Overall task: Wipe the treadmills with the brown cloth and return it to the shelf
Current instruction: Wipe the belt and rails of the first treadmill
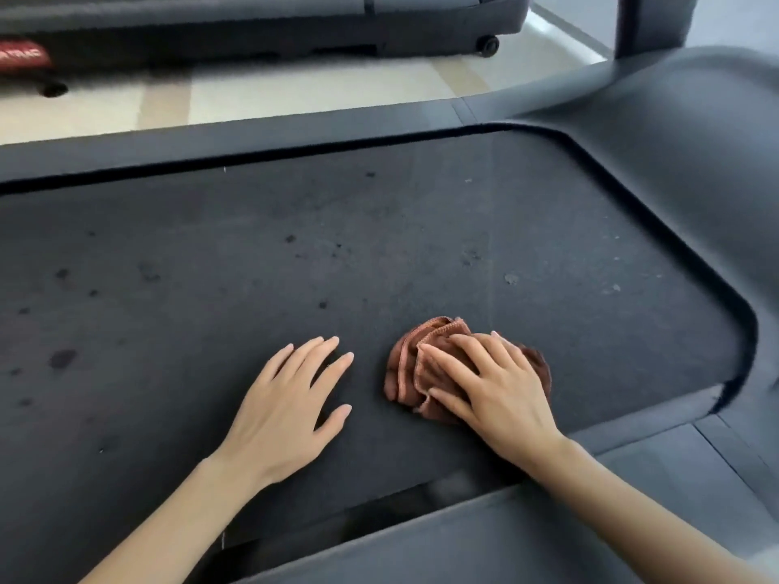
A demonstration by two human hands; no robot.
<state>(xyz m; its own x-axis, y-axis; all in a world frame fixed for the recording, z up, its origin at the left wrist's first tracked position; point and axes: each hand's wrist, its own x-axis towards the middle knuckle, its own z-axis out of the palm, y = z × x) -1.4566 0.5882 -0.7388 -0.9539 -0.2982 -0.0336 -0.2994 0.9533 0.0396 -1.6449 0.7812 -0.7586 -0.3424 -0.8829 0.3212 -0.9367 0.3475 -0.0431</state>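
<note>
The right hand [497, 385] lies flat, fingers spread, pressing the crumpled brown microfibre cloth [411, 364] onto the dark grey speckled treadmill belt [295, 246]; its grip seems uncurled. Just beside the cloth, the left hand [291, 398] rests palm-down, fingers straight.

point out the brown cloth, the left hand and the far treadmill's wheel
brown cloth [400, 368], head view, bunched folds at its left side
left hand [286, 398], head view, back of the hand
wheel [489, 45], head view, its dark side
</note>
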